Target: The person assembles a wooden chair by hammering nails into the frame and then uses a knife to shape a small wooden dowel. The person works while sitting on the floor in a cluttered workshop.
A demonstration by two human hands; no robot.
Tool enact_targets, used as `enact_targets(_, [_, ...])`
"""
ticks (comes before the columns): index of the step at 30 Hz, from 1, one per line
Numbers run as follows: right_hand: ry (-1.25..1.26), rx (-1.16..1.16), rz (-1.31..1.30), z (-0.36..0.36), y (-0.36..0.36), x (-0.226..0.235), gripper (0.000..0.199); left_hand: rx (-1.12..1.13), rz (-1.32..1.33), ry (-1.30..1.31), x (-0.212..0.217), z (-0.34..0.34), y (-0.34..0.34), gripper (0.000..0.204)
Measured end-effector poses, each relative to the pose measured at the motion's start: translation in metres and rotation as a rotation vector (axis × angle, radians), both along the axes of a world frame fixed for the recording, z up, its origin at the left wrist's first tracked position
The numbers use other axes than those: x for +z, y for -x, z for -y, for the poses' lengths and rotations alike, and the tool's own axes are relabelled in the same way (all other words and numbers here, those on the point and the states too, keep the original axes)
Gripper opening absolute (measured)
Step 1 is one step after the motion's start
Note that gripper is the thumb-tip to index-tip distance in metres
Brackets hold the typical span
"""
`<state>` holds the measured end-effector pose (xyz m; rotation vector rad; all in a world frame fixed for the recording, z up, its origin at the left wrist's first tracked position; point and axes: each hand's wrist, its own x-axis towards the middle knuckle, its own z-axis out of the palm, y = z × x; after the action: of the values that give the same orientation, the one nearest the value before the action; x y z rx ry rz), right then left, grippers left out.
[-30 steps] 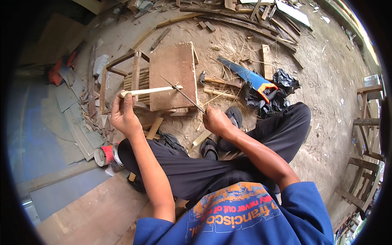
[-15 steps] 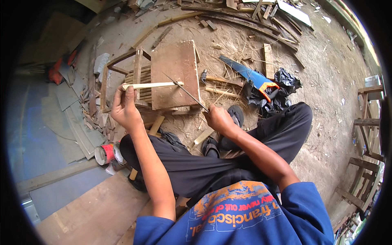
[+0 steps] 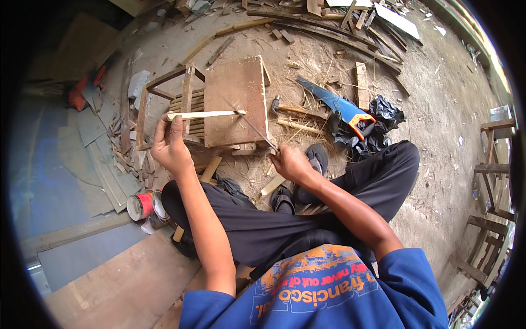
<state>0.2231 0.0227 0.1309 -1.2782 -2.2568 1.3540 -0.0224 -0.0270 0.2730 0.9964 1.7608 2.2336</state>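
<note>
My left hand [image 3: 171, 143] pinches one end of a slim, pale strip of bamboo or wood [image 3: 205, 115] between thumb and fingers. The strip points right, above a low stool's brown board top [image 3: 235, 88]. In my right hand [image 3: 294, 164] is a long, thin-bladed knife [image 3: 255, 130], its handle mostly hidden by my fist. Its blade slants up and left, crossing the strip near the strip's right end. Whether the blade presses on the strip I cannot tell.
Right of the stool lie a hammer [image 3: 298, 108] and a blue handsaw [image 3: 329, 98] with an orange-black handle on black plastic [image 3: 386, 112]. A red can [image 3: 141, 206] stands by my left knee. Timber scraps [image 3: 329, 34] litter the far ground; wooden frames [image 3: 490, 167] line the right.
My right hand has shifted slightly left and down with the knife, and the blade's tip looks more blurred. The left hand holds the strip in almost the same place.
</note>
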Motion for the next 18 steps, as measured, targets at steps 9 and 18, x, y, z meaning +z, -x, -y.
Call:
enact_targets(9, [0.023, -0.154, -0.028, 0.012, -0.017, -0.007, 0.032, -0.020, -0.080, -0.119, -0.009, -0.006, 0.022, 0.020])
enact_targets(18, [0.592, -0.517, -0.575, 0.011, -0.009, 0.020, 0.043, -0.051, 0.142, -0.307, 0.001, -0.002, 0.009, 0.022])
